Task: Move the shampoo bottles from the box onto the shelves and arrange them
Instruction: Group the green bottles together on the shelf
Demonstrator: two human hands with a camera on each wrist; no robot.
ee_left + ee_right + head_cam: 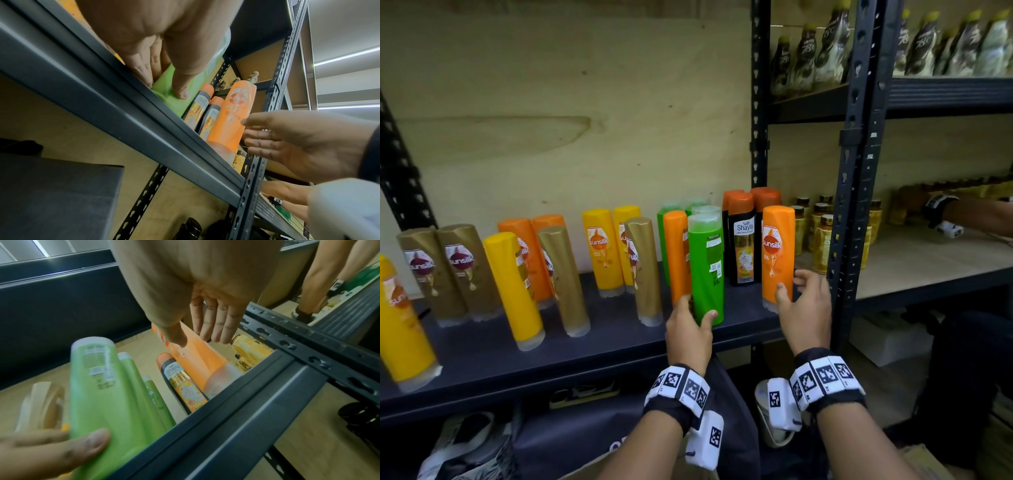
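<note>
My left hand (693, 318) grips the base of a green shampoo bottle (705, 267) that stands near the front edge of the dark shelf (602, 346); its thumb lies across the bottle's front (176, 105). The label side of this green bottle (107, 394) faces me. To its right stands an orange Sunsilk bottle (777, 253), upright by the shelf's corner post. My right hand (791, 284) is open beside it, with the thumb touching the bottle's front (201, 356) and straight fingers along its right side. The box is not in view.
Gold, yellow and orange Sunsilk bottles (599, 246) stand in loose rows to the left. Black-and-orange Shayla bottles (741, 240) and more green ones stand behind. A black upright post (856, 171) borders the right. Another person's arm (976, 212) reaches over the neighbouring shelf with small amber bottles (822, 222).
</note>
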